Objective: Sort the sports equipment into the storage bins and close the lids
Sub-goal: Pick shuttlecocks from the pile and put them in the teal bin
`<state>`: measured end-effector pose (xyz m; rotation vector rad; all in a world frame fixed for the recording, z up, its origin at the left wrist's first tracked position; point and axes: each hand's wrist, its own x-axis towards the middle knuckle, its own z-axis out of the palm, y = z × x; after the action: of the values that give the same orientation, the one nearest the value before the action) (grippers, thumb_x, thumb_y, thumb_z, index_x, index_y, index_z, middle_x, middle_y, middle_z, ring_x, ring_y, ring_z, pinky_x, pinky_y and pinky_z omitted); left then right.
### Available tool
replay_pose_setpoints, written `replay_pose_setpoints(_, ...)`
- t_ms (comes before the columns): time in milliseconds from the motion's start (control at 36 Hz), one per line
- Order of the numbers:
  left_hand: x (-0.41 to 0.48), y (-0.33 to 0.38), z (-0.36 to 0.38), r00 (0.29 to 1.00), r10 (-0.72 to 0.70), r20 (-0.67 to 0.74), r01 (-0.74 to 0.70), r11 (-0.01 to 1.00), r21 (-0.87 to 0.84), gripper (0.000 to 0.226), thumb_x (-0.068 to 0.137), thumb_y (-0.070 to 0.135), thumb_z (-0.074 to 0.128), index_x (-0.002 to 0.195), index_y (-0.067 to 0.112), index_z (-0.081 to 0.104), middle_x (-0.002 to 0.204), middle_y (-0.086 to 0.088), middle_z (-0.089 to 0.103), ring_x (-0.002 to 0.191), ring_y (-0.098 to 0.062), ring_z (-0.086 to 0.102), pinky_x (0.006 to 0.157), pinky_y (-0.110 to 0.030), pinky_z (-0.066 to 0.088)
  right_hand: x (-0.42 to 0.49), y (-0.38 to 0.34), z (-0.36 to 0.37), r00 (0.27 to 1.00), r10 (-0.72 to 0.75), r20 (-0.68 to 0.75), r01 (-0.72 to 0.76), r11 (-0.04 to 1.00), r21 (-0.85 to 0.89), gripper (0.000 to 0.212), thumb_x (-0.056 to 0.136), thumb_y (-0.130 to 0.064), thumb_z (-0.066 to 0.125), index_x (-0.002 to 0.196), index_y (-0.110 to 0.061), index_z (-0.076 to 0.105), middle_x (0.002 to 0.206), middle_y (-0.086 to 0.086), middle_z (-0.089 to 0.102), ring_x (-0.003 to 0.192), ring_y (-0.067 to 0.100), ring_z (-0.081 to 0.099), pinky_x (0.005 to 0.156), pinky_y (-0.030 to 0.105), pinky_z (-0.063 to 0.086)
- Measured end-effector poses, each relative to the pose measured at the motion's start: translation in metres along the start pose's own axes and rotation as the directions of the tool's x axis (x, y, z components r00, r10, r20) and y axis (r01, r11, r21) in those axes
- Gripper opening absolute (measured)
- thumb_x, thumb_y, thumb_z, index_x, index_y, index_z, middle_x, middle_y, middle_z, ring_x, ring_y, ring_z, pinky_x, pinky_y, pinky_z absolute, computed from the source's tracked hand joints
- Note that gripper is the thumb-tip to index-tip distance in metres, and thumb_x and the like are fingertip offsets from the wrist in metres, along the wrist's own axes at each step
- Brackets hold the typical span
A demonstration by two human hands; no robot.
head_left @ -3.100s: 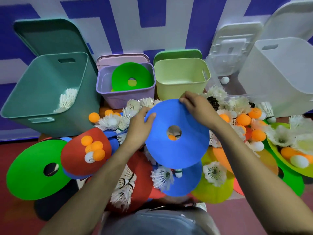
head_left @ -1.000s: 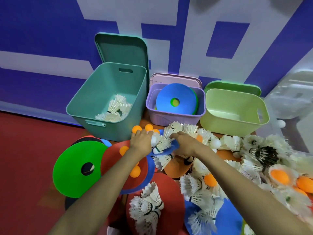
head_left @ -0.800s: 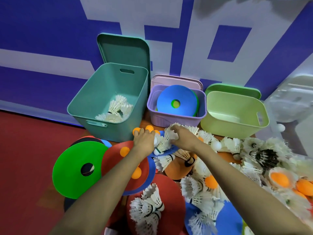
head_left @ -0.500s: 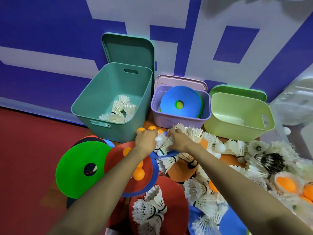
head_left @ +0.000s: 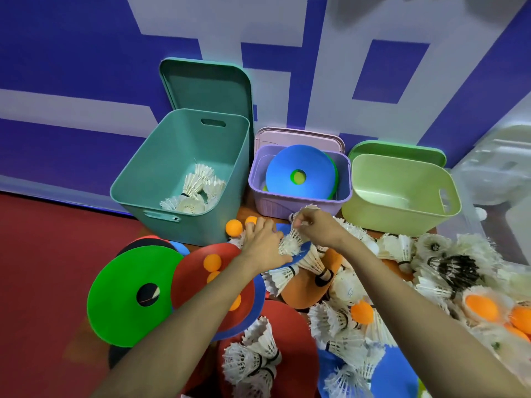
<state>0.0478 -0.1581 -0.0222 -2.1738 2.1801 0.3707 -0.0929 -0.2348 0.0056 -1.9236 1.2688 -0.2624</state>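
Note:
A teal bin holds several white shuttlecocks. To its right a purple bin holds a blue disc on top of a green one. A light green bin stands empty. In front of the purple bin my left hand rests on the pile with its fingers around a white shuttlecock. My right hand pinches shuttlecocks by their feathers just above it. Loose shuttlecocks, orange balls and flat discs cover the floor around both hands.
A green disc and red discs lie at the left on the red floor. Bin lids lean on the blue and white wall behind each bin. Clear bins stand at the far right. Orange balls lie beside the teal bin.
The blue disc that both hands held 3 seconds ago now lies in the purple bin. Both hands have since dropped to the shuttlecock pile and closed on shuttlecocks.

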Motion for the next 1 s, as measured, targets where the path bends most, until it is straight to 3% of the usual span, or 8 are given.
replay_pose_setpoints(111, 0.004, 0.009, 0.004, 1.0, -0.009, 0.023, 0.01, 1.0, -0.03, 0.053, 0.078, 0.053, 0.062, 0.115, 0.015, 0.059, 0.131, -0.003, 0.041, 0.123, -0.024, 0.028, 0.097, -0.038, 0.02, -0.006, 0.003, -0.004, 0.997, 0.076, 0.014, -0.077, 0.981, 0.177, 0.025, 0.084, 0.002, 0.041, 0.101, -0.011, 0.054, 0.084, 0.004, 0.05, 0.063, 0.013, 0.047, 0.055, 0.024, 0.038)
replay_pose_setpoints(250, 0.003, 0.013, -0.008, 0.996, -0.016, -0.088, 0.003, 0.989, -0.145, 0.043, 0.081, 0.046, 0.059, 0.113, 0.018, 0.056, 0.114, 0.0, 0.056, 0.117, -0.021, 0.042, 0.092, -0.035, 0.013, -0.008, 0.009, -0.007, 0.979, 0.195, -0.063, -0.165, 0.932, 0.323, 0.028, 0.087, -0.002, 0.036, 0.108, -0.016, 0.048, 0.067, 0.003, 0.046, 0.057, 0.018, 0.041, 0.055, 0.028, 0.033)
replay_pose_setpoints(333, 0.001, 0.007, -0.017, 0.996, -0.015, -0.085, -0.01, 0.958, -0.287, 0.045, 0.085, 0.045, 0.061, 0.118, 0.017, 0.05, 0.11, -0.004, 0.062, 0.106, -0.025, 0.054, 0.095, -0.037, 0.03, -0.008, 0.009, -0.01, 0.971, 0.232, -0.063, -0.186, 0.89, 0.417, 0.027, 0.088, -0.002, 0.037, 0.107, -0.018, 0.048, 0.068, 0.005, 0.047, 0.064, 0.022, 0.045, 0.062, 0.035, 0.039)
replay_pose_setpoints(444, -0.007, 0.002, -0.034, 0.988, -0.109, -0.106, 0.032, 0.832, -0.554, 0.048, 0.079, 0.043, 0.071, 0.105, 0.017, 0.04, 0.1, -0.012, 0.061, 0.088, -0.032, 0.058, 0.074, -0.048, 0.048, -0.008, 0.005, -0.014, 0.955, 0.293, -0.041, -0.216, 0.783, 0.583, 0.024, 0.094, -0.003, 0.038, 0.104, -0.02, 0.051, 0.072, 0.004, 0.047, 0.064, 0.017, 0.044, 0.065, 0.034, 0.043)
replay_pose_setpoints(583, -0.015, -0.003, -0.054, 0.956, -0.134, -0.262, -0.075, 0.749, -0.659, 0.035, 0.073, 0.024, 0.08, 0.092, 0.01, 0.054, 0.093, -0.006, 0.055, 0.083, -0.023, 0.053, 0.068, -0.026, 0.038, -0.007, 0.005, -0.017, 0.934, 0.356, 0.033, -0.272, 0.647, 0.712, 0.025, 0.096, -0.002, 0.037, 0.101, -0.018, 0.056, 0.075, 0.001, 0.052, 0.061, 0.013, 0.044, 0.056, 0.027, 0.037)
replay_pose_setpoints(750, -0.024, -0.009, -0.071, 0.929, -0.217, -0.299, -0.071, 0.69, -0.721, 0.027, 0.073, 0.005, 0.077, 0.093, 0.01, 0.06, 0.096, -0.002, 0.053, 0.079, -0.016, 0.053, 0.067, -0.013, 0.041, -0.003, 0.002, -0.017, 0.882, 0.472, 0.0, -0.282, 0.528, 0.801, 0.031, 0.096, 0.0, 0.03, 0.085, -0.019, 0.053, 0.073, -0.001, 0.043, 0.06, 0.012, 0.037, 0.048, 0.023, 0.032)
replay_pose_setpoints(861, -0.028, -0.016, -0.07, 0.92, -0.244, -0.306, -0.023, 0.746, -0.665, 0.028, 0.073, 0.001, 0.071, 0.096, 0.013, 0.06, 0.097, 0.0, 0.051, 0.083, -0.017, 0.051, 0.069, -0.019, 0.039, -0.004, -0.006, -0.019, 0.892, 0.447, 0.063, -0.254, 0.38, 0.889, 0.028, 0.094, 0.003, 0.035, 0.085, -0.017, 0.053, 0.071, 0.001, 0.052, 0.058, 0.012, 0.045, 0.039, 0.017, 0.038)
replay_pose_setpoints(1000, -0.031, -0.018, -0.067, 0.915, -0.268, -0.3, -0.006, 0.736, -0.677, 0.026, 0.074, 0.003, 0.072, 0.096, 0.013, 0.061, 0.099, -0.003, 0.053, 0.087, -0.022, 0.055, 0.076, -0.028, 0.046, -0.007, -0.019, -0.021, 0.885, 0.396, 0.246, -0.272, 0.011, 0.962, 0.026, 0.095, 0.006, 0.031, 0.087, -0.006, 0.053, 0.082, 0.01, 0.057, 0.072, 0.02, 0.056, 0.044, 0.022, 0.053)
